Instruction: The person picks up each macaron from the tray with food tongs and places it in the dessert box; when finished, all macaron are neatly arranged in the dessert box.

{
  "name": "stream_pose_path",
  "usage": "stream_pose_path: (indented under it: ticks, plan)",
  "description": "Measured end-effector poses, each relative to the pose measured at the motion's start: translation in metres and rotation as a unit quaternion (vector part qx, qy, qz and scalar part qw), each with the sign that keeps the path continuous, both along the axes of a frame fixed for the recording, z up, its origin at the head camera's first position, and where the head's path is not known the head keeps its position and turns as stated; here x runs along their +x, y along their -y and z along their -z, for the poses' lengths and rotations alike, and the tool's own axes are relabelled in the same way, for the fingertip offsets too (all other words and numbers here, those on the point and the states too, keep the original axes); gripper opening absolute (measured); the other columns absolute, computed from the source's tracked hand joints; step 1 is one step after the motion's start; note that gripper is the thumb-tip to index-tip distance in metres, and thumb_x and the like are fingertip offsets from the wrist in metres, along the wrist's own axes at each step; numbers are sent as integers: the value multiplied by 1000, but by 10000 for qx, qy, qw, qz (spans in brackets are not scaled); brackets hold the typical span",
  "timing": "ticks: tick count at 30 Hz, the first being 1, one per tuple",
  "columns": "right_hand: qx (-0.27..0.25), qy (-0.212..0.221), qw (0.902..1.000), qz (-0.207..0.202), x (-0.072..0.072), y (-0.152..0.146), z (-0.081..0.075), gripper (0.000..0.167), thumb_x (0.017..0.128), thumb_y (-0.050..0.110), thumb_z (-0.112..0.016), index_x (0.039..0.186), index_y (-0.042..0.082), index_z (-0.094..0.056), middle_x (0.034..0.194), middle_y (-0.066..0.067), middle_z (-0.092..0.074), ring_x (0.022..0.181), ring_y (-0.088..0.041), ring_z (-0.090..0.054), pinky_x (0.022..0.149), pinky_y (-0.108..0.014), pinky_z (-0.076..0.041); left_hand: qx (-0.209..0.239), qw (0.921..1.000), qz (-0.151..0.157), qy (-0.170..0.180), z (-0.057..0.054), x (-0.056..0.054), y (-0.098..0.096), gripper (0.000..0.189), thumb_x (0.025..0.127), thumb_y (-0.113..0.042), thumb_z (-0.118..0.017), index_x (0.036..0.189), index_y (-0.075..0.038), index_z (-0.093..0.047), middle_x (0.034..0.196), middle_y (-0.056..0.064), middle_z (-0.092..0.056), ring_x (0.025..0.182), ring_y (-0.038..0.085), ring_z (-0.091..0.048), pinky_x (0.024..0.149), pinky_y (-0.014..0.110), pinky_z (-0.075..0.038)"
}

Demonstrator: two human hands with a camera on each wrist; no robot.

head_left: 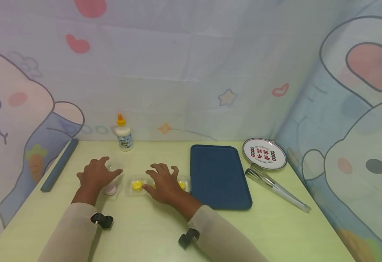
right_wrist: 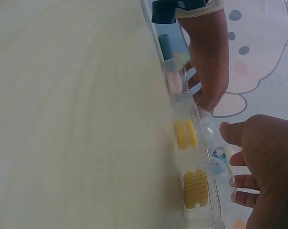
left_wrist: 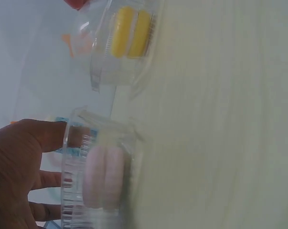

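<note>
Two clear plastic boxes of macarons lie on the table in the head view. My left hand [head_left: 94, 175] is spread at the left box [left_wrist: 74, 191], which holds a pink macaron [head_left: 110, 189]. In the left wrist view its thumb and fingers show partly through the clear plastic. Over the right box [head_left: 129, 190] reaches my right hand [head_left: 164, 183], fingers spread and loosely bent. That hand hides the box's middle. Yellow macarons [right_wrist: 195, 189] sit inside it. In the right wrist view the right fingertips are right at the clear domed lid [right_wrist: 223, 191].
A dark blue tray [head_left: 219, 178] lies right of the boxes. Beyond it are a round printed plate [head_left: 264, 154] and metal tongs [head_left: 277, 188]. A glue bottle [head_left: 124, 135] stands at the back; a blue-grey bar [head_left: 60, 165] lies along the left edge.
</note>
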State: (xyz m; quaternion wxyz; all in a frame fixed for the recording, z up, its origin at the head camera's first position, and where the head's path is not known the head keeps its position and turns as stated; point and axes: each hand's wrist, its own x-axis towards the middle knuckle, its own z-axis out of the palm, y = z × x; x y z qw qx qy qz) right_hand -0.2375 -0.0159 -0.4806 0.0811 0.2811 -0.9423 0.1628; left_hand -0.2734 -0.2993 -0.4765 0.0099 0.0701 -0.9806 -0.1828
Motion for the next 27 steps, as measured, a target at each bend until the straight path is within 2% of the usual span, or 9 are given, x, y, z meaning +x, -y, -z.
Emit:
stream_pose_path:
  ticks: [11,15,21,27]
  plan:
    - [-52,113,9999,-19,0,0,3,49,110,50,-61,152,24,-62,166,-1,-50,156,-23,-43,119,-68,-31,-14,10000,38,33,2,4,3,84,97,-58,-67,160,-5,-47,149,41,-50,131,70,-51,97,87,-39]
    - [-28,95,9999,-44,0,0,3,49,110,51,-60,152,24,-62,165,-1,-50,156,-23,-43,119,-67,-31,10,9997,116,-226,1,8,5,81,97,-54,-67,158,-5,-49,149,39,-52,130,68,-52,93,86,-41]
    - [3,102,9999,-52,-1,0,1,49,110,50,-61,152,24,-62,165,-1,-51,155,-23,-44,119,-67,-31,-29,9969,419,-672,-8,18,7,77,98,-52,-72,157,-8,-52,155,34,-51,130,62,-53,91,83,-43]
    - [10,65,9999,-80,-4,2,-1,52,110,51,-62,154,24,-61,163,0,-53,154,-22,-45,119,-66,-31,218,9882,985,-1155,-15,27,6,71,97,-45,-79,157,-14,-56,157,28,-55,130,54,-62,93,80,-45]
